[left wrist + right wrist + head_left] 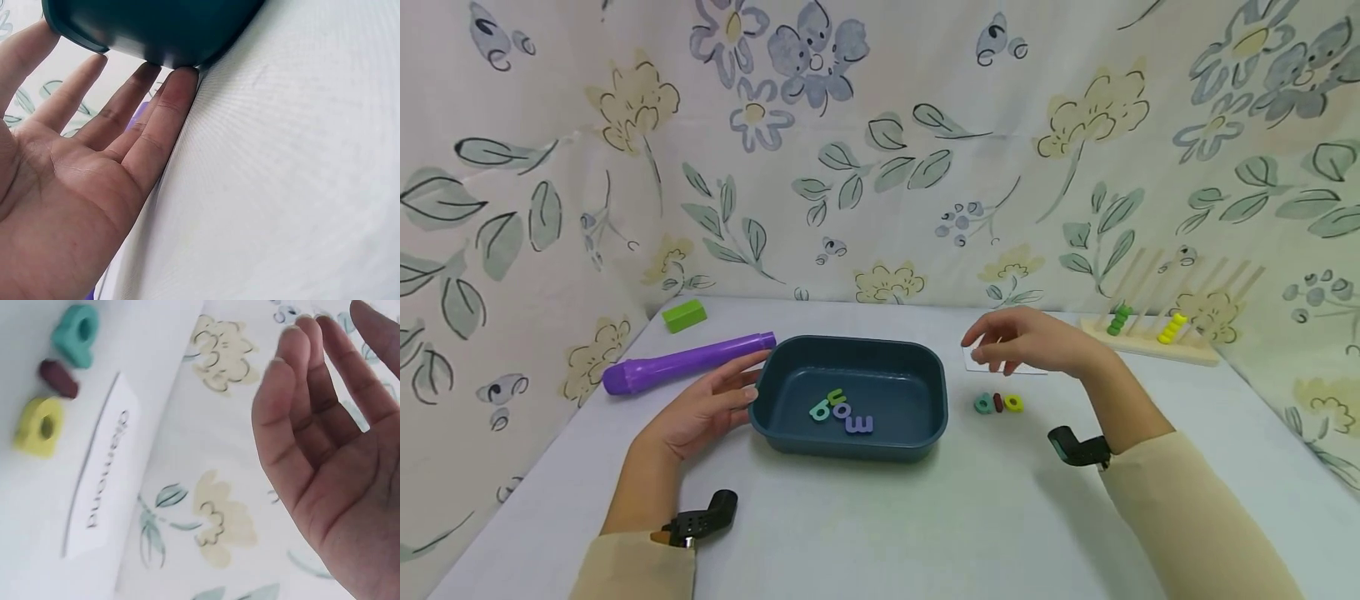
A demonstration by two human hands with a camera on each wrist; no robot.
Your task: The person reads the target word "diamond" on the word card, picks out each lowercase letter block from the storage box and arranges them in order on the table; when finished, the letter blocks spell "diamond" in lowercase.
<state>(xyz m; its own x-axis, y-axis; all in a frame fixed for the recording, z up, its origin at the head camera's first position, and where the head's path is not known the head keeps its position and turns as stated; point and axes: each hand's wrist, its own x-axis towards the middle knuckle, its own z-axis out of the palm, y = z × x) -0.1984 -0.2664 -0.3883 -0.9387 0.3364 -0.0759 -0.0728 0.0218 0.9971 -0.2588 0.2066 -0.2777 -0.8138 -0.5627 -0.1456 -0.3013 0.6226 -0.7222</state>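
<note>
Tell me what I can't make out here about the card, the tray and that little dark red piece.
- Head view: the word on the white card, with the right hand in front.
- Left wrist view: the inside of the tray, hidden by its own wall.
- Right wrist view: which letter the dark red piece is; too blurred.

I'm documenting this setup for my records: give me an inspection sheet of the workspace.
Surface: white table
Job's things: teal tray with four letters inside; three letters beside it; card reading "diamond"
Clutter: purple microphone-shaped object, green block, wooden rack with beads
Hands: left hand touches the tray's outer side; right hand, empty, is near the card
Cables: nothing seen
Surroundings: floral fabric behind and beside the table
</note>
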